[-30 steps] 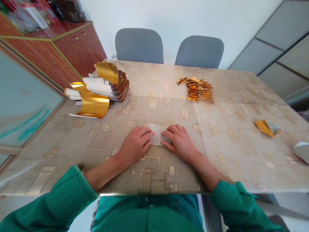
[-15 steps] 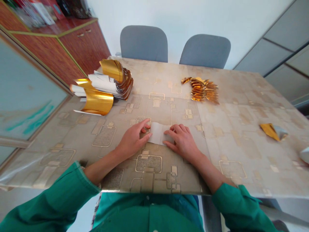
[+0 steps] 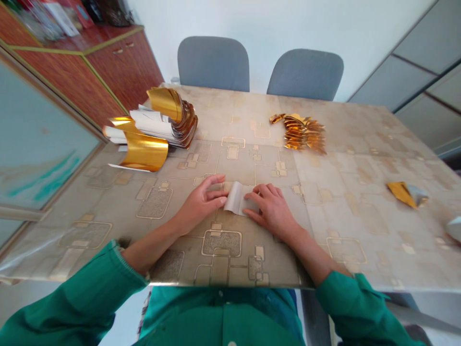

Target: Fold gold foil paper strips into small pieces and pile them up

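A small sheet of paper [image 3: 235, 198] lies white side up on the table before me, its left part curling upward. My left hand [image 3: 207, 198] is closed at the paper's left edge, thumb and a finger pinching it while the index finger stretches out above. My right hand [image 3: 270, 209] holds the paper's right part down against the table, its fingers bent and its thumb and index fingertips on the paper. Part of the sheet is hidden under that hand.
At the far left a stack of gold-and-white paper sheets [image 3: 173, 117] curls up, with a loose gold sheet [image 3: 146, 151] in front. Several folded gold foil pieces [image 3: 300, 132] sit toward the back. A gold-and-silver folded piece [image 3: 405, 193] lies at right. Two grey chairs [image 3: 213, 62] stand behind the table.
The left part of the paper has lifted from lying flat into a curl. My left fingers have closed at its edge. My right hand has stayed almost in place.
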Action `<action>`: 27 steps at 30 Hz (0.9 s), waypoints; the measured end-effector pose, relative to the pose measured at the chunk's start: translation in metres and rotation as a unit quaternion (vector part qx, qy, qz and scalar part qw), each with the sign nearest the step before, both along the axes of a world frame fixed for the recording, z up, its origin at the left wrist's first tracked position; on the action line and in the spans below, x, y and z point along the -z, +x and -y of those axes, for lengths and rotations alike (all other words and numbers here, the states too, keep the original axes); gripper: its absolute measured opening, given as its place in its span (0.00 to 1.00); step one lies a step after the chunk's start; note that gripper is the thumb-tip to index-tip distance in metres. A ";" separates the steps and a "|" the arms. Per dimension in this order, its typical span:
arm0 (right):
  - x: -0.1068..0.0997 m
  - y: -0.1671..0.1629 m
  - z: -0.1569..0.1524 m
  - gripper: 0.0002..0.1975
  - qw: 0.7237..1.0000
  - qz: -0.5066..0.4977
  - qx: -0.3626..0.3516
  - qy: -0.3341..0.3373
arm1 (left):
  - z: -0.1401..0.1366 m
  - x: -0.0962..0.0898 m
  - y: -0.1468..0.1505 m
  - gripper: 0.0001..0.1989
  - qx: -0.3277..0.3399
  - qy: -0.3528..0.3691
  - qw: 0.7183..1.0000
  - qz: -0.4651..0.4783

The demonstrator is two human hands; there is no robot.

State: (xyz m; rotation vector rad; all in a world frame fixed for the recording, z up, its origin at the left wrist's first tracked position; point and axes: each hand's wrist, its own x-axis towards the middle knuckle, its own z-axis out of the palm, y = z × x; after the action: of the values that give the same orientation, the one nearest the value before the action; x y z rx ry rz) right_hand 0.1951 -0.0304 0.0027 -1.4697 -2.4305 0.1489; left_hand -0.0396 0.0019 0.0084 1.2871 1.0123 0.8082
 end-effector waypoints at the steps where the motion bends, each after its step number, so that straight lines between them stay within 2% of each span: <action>1: 0.000 0.000 0.000 0.14 1.000 0.001 0.000 -0.001 | 0.000 0.000 0.000 0.30 0.005 -0.023 1.000 0.015; 4: 0.000 0.000 0.000 0.14 1.000 0.004 0.000 -0.003 | -0.001 0.001 -0.001 0.33 0.005 -0.049 0.999 0.018; 6: 0.000 -0.001 0.000 0.14 1.000 0.008 0.001 -0.004 | 0.000 0.003 0.001 0.35 -0.001 -0.020 1.000 -0.005; 9: -0.002 -0.001 0.000 0.15 1.000 0.013 0.003 -0.006 | 0.005 0.006 0.006 0.31 0.003 0.090 0.993 -0.078; 14: -0.004 -0.001 0.000 0.15 1.000 0.016 0.005 -0.013 | 0.013 0.006 0.009 0.26 0.039 0.243 0.957 -0.156; 18: -0.004 -0.001 0.000 0.15 1.000 0.016 0.001 -0.013 | 0.012 0.007 0.006 0.22 0.086 0.348 0.913 -0.194; 22: -0.004 -0.001 0.001 0.14 1.000 0.024 0.002 -0.008 | 0.009 0.010 0.004 0.30 0.158 0.442 0.846 -0.253; 24: -0.003 -0.002 0.001 0.14 1.000 0.030 0.003 -0.003 | 0.008 0.013 0.004 0.33 0.177 0.467 0.815 -0.295; 27: -0.002 -0.002 0.000 0.14 0.999 0.035 0.005 0.003 | 0.010 0.015 0.005 0.33 0.196 0.485 0.780 -0.343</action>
State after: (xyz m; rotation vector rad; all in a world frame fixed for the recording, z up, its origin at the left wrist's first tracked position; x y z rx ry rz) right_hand 0.1929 -0.0307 0.0046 -1.5093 -2.4756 0.0879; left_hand -0.0346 -0.0079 -0.0068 2.7331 0.7946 0.5099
